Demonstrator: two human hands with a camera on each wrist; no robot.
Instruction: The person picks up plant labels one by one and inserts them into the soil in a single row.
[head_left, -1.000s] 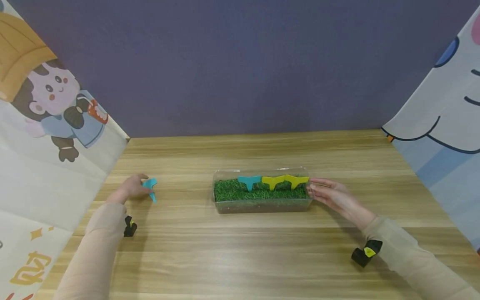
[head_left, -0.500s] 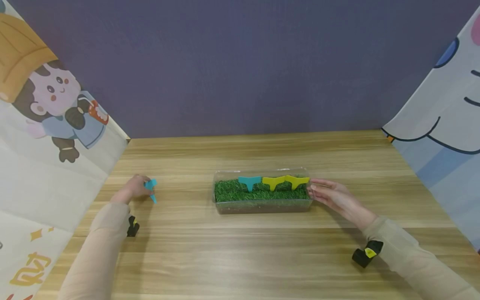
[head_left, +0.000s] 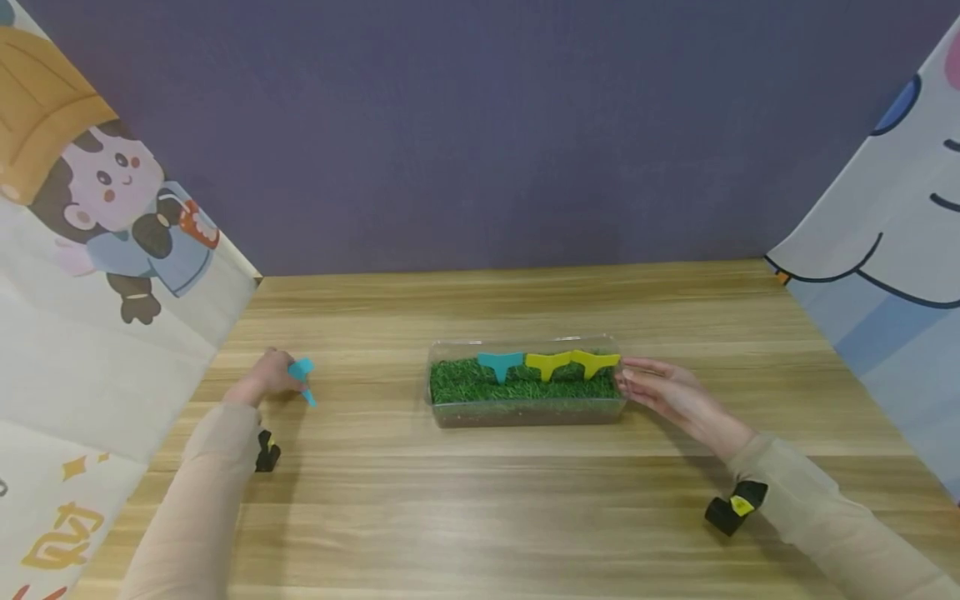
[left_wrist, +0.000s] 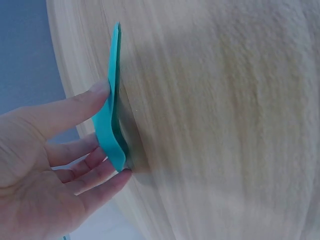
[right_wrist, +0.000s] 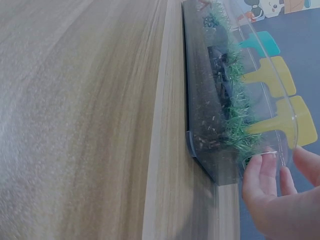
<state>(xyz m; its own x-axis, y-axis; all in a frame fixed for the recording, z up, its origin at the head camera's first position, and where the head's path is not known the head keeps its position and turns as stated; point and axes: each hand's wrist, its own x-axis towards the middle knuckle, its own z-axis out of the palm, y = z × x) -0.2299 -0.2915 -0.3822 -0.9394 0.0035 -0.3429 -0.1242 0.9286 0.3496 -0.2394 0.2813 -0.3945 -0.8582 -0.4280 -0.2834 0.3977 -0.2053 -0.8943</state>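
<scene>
A teal T-shaped plant label (left_wrist: 110, 125) is pinched between the thumb and fingers of my left hand (head_left: 264, 377), close above the table on the left. Its narrow stem points away from the fingers. My right hand (head_left: 678, 404) holds the right end of a clear planter box (head_left: 525, 414), its fingertips against the end wall. Green artificial grass (head_left: 465, 383) fills the box over a dark, soil-like layer. In the grass stand upright a blue T-shaped label (head_left: 500, 364) and two yellow ones, the middle label (head_left: 547, 365) and the right label (head_left: 596, 363).
The wooden table (head_left: 480, 508) runs back to a dark blue wall (head_left: 480, 142). Cartoon-printed panels, the left panel (head_left: 75, 350) and the right panel (head_left: 885, 233), flank it. A black wrist camera (head_left: 726, 515) sits on the right forearm, another (head_left: 267, 452) on the left.
My left hand has shifted slightly to the right and turned a little with the teal label in its fingers. The right hand and the planter box stay in place.
</scene>
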